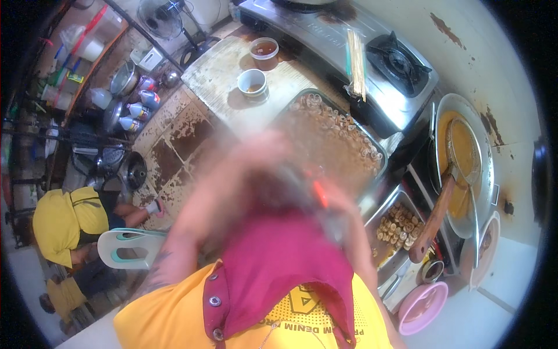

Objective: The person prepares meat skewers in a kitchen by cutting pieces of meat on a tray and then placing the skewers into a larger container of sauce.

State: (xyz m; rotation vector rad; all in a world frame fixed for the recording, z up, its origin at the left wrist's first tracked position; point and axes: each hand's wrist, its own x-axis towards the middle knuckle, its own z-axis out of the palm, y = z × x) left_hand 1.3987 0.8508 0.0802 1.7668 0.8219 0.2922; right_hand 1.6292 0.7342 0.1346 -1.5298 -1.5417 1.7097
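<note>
My left hand point(261, 148) is blurred in front of my chest, by the near-left edge of a large tray point(331, 139) of brown liquid with many small ring-shaped pieces along its far side. My right hand point(333, 196) is also blurred, close to the tray's near edge, beside a small red-orange thing I cannot make out. A grey blur lies between the hands; whether either holds it cannot be told. A white cup point(253, 86) and a clear tub point(264, 53) of reddish-brown liquid stand on the table beyond.
A gas stove point(340, 48) carries a bundle of sticks point(356, 65). At right are a wok point(449, 218) with a strainer, a metal tray point(394, 224) of round pieces and a pink basin point(423, 308). A person in yellow point(69, 222) is at left, near a stool point(130, 248).
</note>
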